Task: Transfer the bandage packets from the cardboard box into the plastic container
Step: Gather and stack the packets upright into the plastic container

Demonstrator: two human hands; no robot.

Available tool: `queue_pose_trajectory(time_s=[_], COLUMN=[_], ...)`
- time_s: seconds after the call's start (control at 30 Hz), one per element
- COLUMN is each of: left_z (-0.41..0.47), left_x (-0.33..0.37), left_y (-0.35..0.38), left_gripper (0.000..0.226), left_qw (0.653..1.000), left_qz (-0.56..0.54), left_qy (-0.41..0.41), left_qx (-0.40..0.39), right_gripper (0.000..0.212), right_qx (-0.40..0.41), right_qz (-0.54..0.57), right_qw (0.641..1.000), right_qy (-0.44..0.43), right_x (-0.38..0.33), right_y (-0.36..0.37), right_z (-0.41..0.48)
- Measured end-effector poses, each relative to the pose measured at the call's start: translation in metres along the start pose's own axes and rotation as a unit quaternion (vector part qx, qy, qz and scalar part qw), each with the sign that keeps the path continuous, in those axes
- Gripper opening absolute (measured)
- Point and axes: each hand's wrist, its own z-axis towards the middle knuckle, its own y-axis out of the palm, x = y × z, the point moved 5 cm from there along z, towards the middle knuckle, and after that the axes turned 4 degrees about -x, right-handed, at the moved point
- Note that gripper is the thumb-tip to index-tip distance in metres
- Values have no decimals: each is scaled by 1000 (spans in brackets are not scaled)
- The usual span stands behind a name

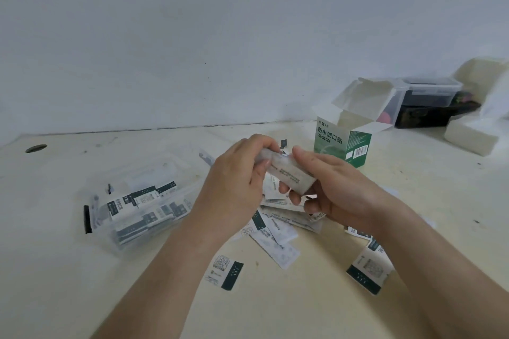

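A cream counter (316,297), scuffed and speckled, ran back to a bare pale wall (192,22), with one round hole (36,148) at the frame's left edge. One green-and-white cardboard box (341,143) stood right of centre, flaps open. One clear plastic container (143,201) sat at lower left, already holding a layer of packets. More loose packets (278,231) lay scattered at lower centre and lower right than I could count; they were white with dark green ends and small print. Both my hands met at the middle of the frame, above that pile. My left hand (237,187) had its fingers pinched on one end of a small stack of packets (289,175), and my right hand (338,195) cradled the other end, fingers curled underneath. Another lidded clear tub (429,91) sat at upper right.
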Motion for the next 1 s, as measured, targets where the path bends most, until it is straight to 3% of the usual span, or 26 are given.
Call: queue_pose_trajectory(time_s=[0.2, 0.33, 0.4, 0.53, 0.7, 0.8, 0.93, 1.0], left_z=[1, 0, 0, -4, -2, -2, 1, -2], left_x=[3, 7, 6, 14, 15, 17, 10, -16], left_y=[-1, -6, -8, -6, -16, -28, -67, -107], left_gripper=[30, 39, 54, 96, 81, 77, 90, 69], left_qw=[998, 996, 993, 985, 994, 995, 993, 995], left_qz=[-59, -83, -109, -108, -76, -68, -75, -77], left_qy=[-1, 6, 4, 9, 30, 33, 9, -37], left_qx=[-13, -18, -43, -132, -77, -69, -94, -41], right_gripper=[39, 31, 21, 21, 48, 37, 28, 14], right_qx=[-102, -98, -68, -39, -50, -62, -61, -54], right_qz=[56, 43, 52, 53, 38, 32, 0, -61], right_qw=[993, 994, 996, 998, 998, 997, 998, 996], right_qy=[7, 10, -6, -14, -13, -15, -21, -28], right_x=[-7, -14, -20, -33, -43, -53, -78, -91], right_y=[10, 13, 11, 17, 34, 39, 52, 68], right_z=[-4, -2, -1, 0, 3, 5, 17, 29])
